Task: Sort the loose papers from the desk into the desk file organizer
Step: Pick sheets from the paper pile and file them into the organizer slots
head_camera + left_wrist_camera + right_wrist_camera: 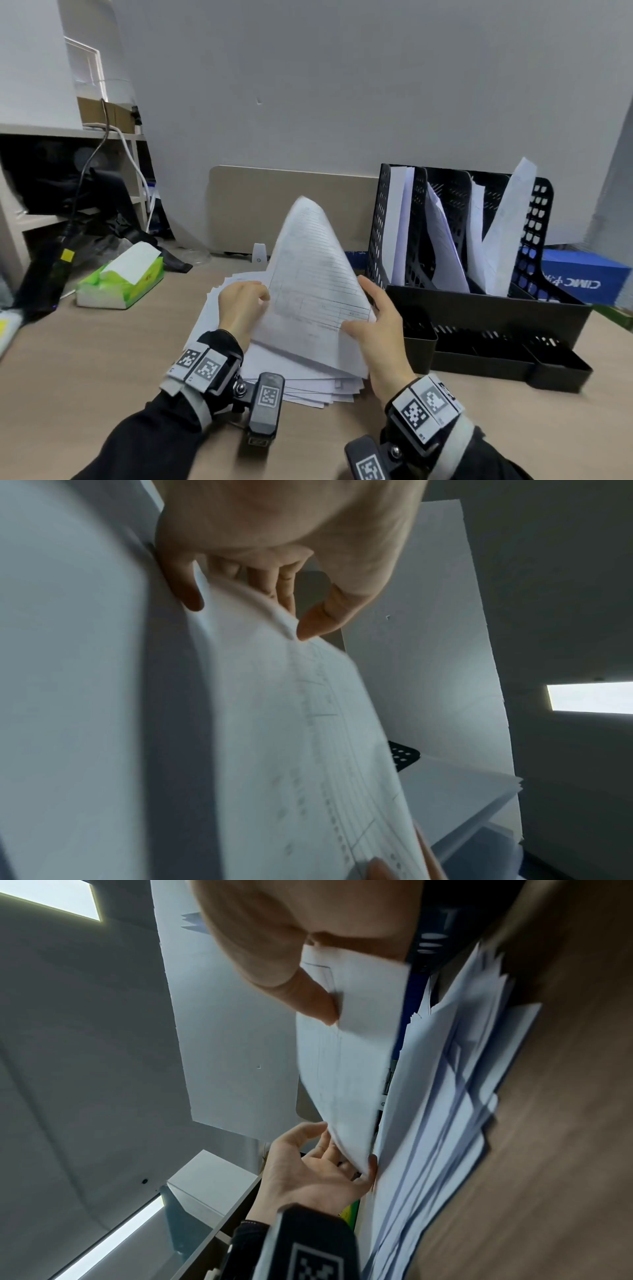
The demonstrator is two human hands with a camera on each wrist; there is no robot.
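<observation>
Both hands lift one sheet (315,274) off the stack (291,370) on the table (102,359), just left of the organizer (479,274). The right hand (380,329) pinches its near corner, thumb on top; the left hand (243,305) curls round its left edge. Keep the grip light, peel only this sheet free, then stand it upright and steer it into a slot with room.

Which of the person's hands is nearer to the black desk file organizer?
The right. The right hand holds the lifted sheet at its right edge, just beside the desk file organizer; the left hand holds the sheet's far left side.
</observation>
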